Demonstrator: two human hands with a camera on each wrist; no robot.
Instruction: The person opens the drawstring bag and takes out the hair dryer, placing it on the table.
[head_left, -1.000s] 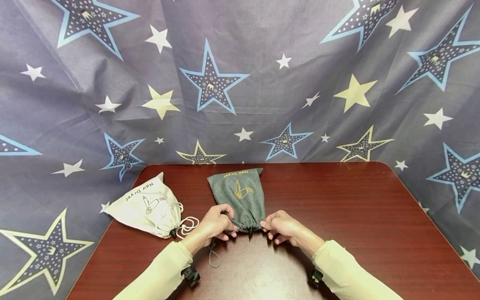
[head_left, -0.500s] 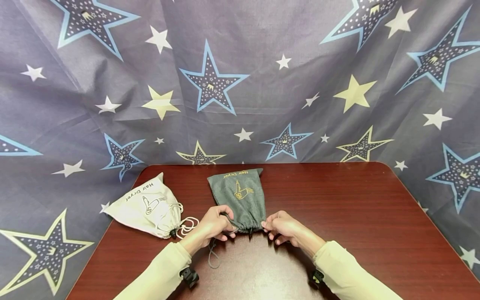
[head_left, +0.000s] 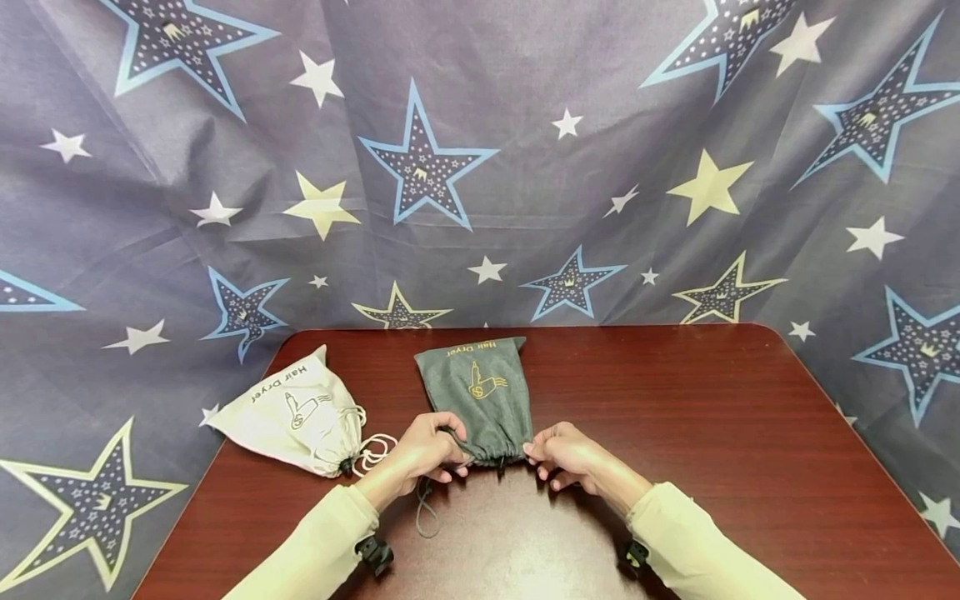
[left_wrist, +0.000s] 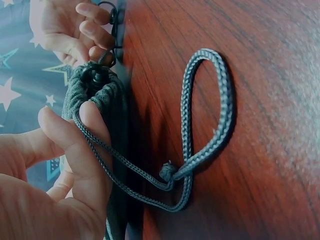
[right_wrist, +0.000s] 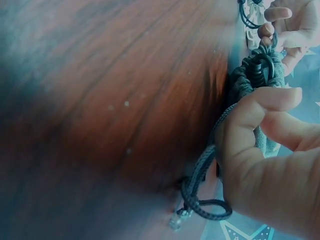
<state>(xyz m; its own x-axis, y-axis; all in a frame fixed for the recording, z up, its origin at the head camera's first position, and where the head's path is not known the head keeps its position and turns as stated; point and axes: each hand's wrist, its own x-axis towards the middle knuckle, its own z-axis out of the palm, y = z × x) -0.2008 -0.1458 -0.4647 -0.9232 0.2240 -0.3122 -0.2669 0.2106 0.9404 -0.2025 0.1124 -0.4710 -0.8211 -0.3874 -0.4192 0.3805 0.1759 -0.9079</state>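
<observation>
A dark grey drawstring bag (head_left: 487, 400), printed "Hair Dryer" with a yellow dryer outline, lies flat near the table's far side, its gathered mouth toward me. My left hand (head_left: 429, 446) pinches the left end of the mouth between thumb and fingers. At the right end, my right hand (head_left: 564, 450) pinches the mouth's corner. Between them the puckered opening (left_wrist: 95, 80) shows a small dark gap in the left wrist view. A knotted grey cord loop (left_wrist: 186, 100) hangs out past the left hand; another cord loop (right_wrist: 192, 192) dangles by the right hand.
To the left lies a cream drawstring bag (head_left: 296, 417), also printed "Hair Dryer", with white cords (head_left: 377, 450) and a black cord stopper (head_left: 347, 466). The reddish-brown table (head_left: 675, 417) ends at a star-patterned curtain (head_left: 480, 167).
My left hand has edged slightly left at the bag's mouth, with its cord loop. My right hand and the grey bag have stayed nearly still.
</observation>
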